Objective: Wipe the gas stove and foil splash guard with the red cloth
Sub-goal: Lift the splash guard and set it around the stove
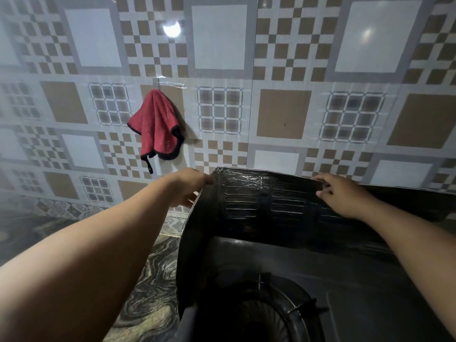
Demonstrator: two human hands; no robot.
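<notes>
The red cloth (158, 127) with black edging hangs from a hook on the tiled wall, untouched. Below it stands the foil splash guard (266, 206), dark and embossed, curving around the back and left of the gas stove (345, 287). My left hand (187, 186) pinches the guard's upper left corner. My right hand (343, 193) grips the guard's top edge further right, fingers over the rim. A burner ring (278, 317) with its pan support shows at the bottom.
The patterned tile wall (222, 107) rises close behind the guard. A marbled dark countertop (150, 292) lies left of the stove. A clear adhesive hook (160, 81) holds the cloth.
</notes>
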